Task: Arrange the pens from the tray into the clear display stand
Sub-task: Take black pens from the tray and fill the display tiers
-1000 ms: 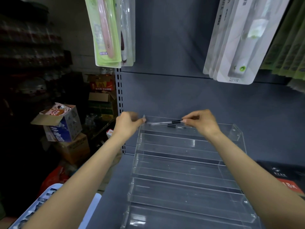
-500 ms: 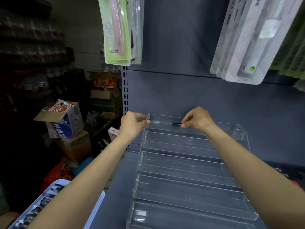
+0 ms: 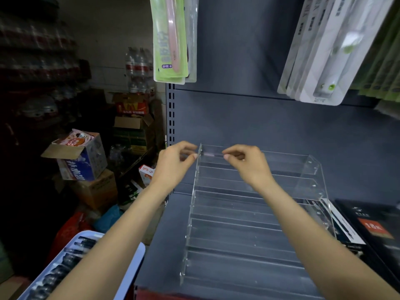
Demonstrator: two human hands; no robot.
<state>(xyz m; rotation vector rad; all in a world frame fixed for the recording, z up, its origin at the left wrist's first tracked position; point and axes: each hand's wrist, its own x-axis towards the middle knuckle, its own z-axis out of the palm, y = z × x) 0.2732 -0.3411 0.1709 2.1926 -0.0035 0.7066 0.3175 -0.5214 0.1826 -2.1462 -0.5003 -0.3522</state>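
Grey metal shelf (image 3: 173,245) carries a clear, stepped acrylic display stand (image 3: 249,234) with several long troughs; a pale plastic tray (image 3: 132,263) of dark pens (image 3: 71,256) sits lower left. At the top tier's left end, one slim pen (image 3: 211,154) lies level, long axis left-right, parallel to the trough. Left hand (image 3: 173,165) and right hand (image 3: 246,163) each pinch one end with curled fingers.

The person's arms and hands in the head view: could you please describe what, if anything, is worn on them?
Both forearms are bare right down to the bottom edge of the picture; no sleeves or cuffs show. The left hand and the right hand wear no gloves. No watch or bracelet is visible at either wrist. A small glint on one finger of the right hand might be a ring, but it is too small to tell.
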